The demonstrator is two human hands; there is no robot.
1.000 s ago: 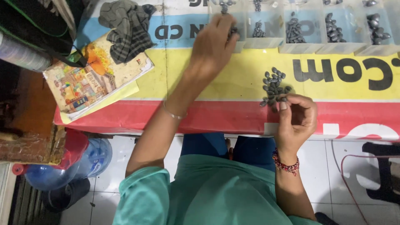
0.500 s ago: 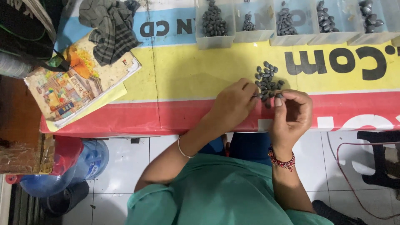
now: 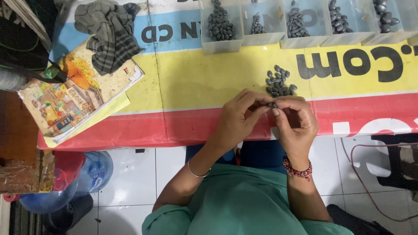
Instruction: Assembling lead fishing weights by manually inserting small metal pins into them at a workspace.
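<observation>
Both hands meet at the near edge of the bench point(image 3: 196, 82), the left hand point(image 3: 237, 119) and the right hand point(image 3: 296, 122) pinching one small dark bead point(image 3: 272, 105) together between their fingertips. Just beyond them lies a loose pile of dark beads point(image 3: 278, 82) on the yellow banner. Farther back stands a row of clear trays point(image 3: 305, 41) with more beads, and to the left lie an illustrated book point(image 3: 69, 98) and a checked cloth point(image 3: 109, 32).

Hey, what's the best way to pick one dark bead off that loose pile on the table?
Take a bead at the outer rim of the loose pile, likely on its far side, away from both hands. Pinch its narrow sides from above with fingertips: the beads look small, oval and lie flat, and the rim ones have free sides.
</observation>
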